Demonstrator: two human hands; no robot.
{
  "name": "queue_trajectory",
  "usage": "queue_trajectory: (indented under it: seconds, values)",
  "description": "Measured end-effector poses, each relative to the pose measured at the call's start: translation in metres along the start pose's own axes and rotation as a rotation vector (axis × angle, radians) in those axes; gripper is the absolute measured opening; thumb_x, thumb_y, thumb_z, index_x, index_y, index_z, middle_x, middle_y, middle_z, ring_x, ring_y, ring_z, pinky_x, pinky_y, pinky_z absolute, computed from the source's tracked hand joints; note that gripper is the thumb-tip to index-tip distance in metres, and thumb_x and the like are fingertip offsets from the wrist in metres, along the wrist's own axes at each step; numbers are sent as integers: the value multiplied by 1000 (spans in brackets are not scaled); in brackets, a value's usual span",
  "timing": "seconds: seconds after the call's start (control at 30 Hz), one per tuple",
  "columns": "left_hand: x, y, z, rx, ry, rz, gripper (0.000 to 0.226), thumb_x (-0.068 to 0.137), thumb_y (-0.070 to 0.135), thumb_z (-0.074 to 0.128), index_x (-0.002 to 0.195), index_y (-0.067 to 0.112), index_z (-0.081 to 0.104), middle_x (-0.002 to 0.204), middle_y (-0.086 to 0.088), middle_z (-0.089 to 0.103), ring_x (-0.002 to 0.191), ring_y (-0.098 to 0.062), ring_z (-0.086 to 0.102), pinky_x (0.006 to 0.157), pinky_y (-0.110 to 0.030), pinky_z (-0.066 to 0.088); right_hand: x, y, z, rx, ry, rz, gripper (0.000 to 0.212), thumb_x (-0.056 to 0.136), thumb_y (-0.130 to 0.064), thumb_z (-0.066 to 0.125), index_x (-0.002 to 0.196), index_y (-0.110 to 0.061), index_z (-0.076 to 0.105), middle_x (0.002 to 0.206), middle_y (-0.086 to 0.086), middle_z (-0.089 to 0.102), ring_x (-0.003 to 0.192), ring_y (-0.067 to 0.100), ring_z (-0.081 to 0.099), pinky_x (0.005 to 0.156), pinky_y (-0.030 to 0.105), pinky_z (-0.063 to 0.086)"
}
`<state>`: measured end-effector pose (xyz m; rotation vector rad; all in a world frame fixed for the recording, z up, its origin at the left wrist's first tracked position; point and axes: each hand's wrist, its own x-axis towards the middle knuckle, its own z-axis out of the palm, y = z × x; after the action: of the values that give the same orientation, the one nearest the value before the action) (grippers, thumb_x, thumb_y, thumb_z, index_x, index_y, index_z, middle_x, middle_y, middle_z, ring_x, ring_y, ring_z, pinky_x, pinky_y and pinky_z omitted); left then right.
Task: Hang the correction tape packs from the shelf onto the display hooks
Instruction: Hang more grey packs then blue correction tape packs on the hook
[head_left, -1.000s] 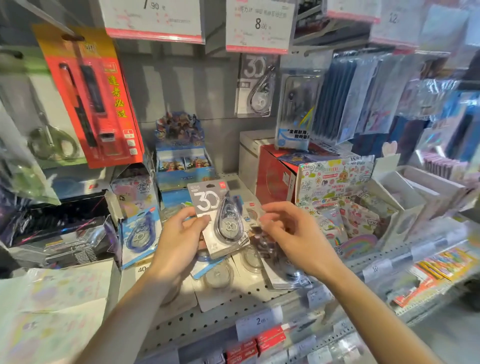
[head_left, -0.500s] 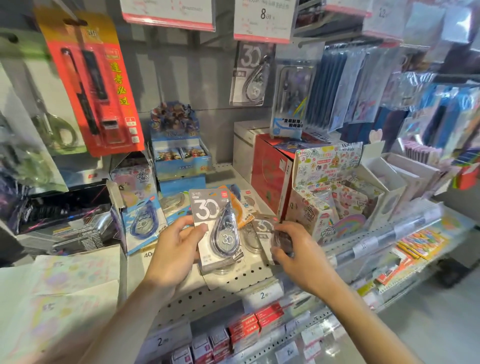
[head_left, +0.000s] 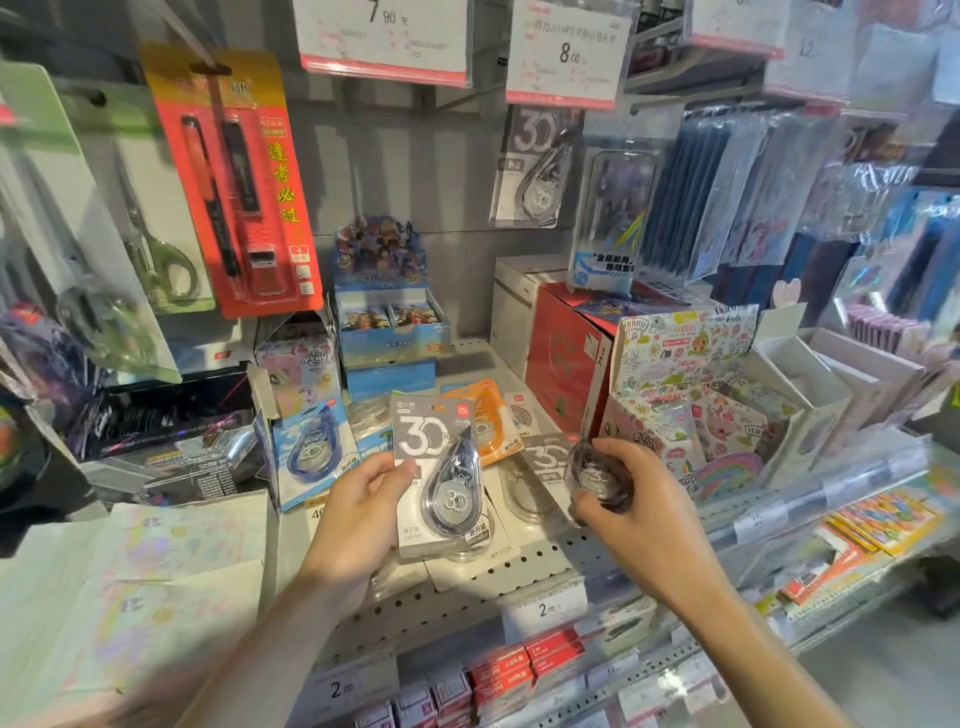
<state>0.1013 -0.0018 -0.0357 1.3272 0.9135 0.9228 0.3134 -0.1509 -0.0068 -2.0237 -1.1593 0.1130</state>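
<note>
Grey card with a large white "30" marks the correction tape pack (head_left: 439, 475) that the left hand (head_left: 363, 512) holds upright above the perforated shelf (head_left: 524, 569), thumb on its front left edge and fingers curled behind. Since a second ago, the right hand (head_left: 631, 501) has dropped from empty air beside that pack to the shelf, and it now curls its fingers and thumb around the clear blister of a second grey pack (head_left: 558, 460) that lies tilted among loose packs, including an orange pack (head_left: 491, 421). That suggests gathering is under way: one pack is in hand, a second is being picked up, and neither is hung yet. One matching grey pack (head_left: 537, 166) already hangs on a display hook below the 8.00 price tag (head_left: 569, 52), well above and slightly right of the hands. The way up looks fairly open over the middle of the shelf; a red box (head_left: 569, 364) stands just behind the right hand, and a hanging clear pack (head_left: 615, 218) sits close beside the hung one, so the card must slip in between the price tag and that neighbour.
</note>
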Motion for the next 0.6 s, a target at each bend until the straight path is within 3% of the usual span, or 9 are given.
queue_trajectory:
  seconds: [0.07, 0.23, 0.33, 0.4, 0.43, 0.5, 0.6]
  values:
    - [2, -1, 0, -5, 13, -19, 11, 105, 22, 57, 104, 20, 68, 43, 21, 58, 40, 4, 53, 37, -7, 36, -2, -3, -2, -32, 13, -5, 47, 86, -23, 77, 131, -23, 63, 120, -7, 66, 106, 16, 65, 94, 39, 52]
    - [8, -5, 0, -53, -5, -64, 12, 105, 24, 57, 101, 20, 68, 47, 20, 59, 36, 2, 51, 34, -12, 36, -4, -2, -6, 78, 48, 32, 42, 88, -25, 76, 129, -25, 64, 117, -8, 70, 103, 12, 68, 95, 42, 56]
    - [5, 1, 5, -134, -26, -73, 16, 106, 17, 54, 98, 15, 67, 49, 16, 64, 38, 0, 58, 35, -13, 41, -4, -1, -2, 257, 38, 1, 42, 89, -21, 78, 126, -31, 62, 122, -9, 69, 109, 2, 66, 96, 25, 55]
    - [4, 8, 9, -212, -56, -107, 16, 107, 14, 52, 103, 11, 67, 63, 6, 76, 50, -8, 71, 41, -19, 52, -4, -4, 5, 342, -4, -37, 47, 89, -19, 79, 129, -35, 60, 130, -12, 66, 116, -7, 63, 96, 10, 49]
    - [4, 10, 10, -231, -62, -119, 16, 107, 14, 52, 107, 10, 67, 73, 0, 81, 59, -13, 77, 46, -24, 57, -4, -6, 9, 358, -26, -56, 49, 89, -20, 80, 131, -37, 59, 133, -16, 65, 119, -10, 61, 98, 9, 47]
    - [3, 15, 11, -245, -74, -124, 16, 107, 15, 53, 111, 12, 68, 89, -8, 83, 74, -21, 81, 54, -30, 62, -3, -12, 18, 364, -63, -96, 54, 89, -22, 80, 136, -38, 59, 133, -25, 65, 122, -11, 60, 103, 14, 48]
    - [2, 22, 9, -295, -101, -122, 15, 105, 18, 57, 110, 12, 69, 97, -12, 83, 83, -26, 82, 59, -34, 64, 0, -26, 27, 377, -89, -174, 58, 87, -20, 82, 139, -34, 59, 137, -27, 62, 128, -10, 56, 110, 18, 46]
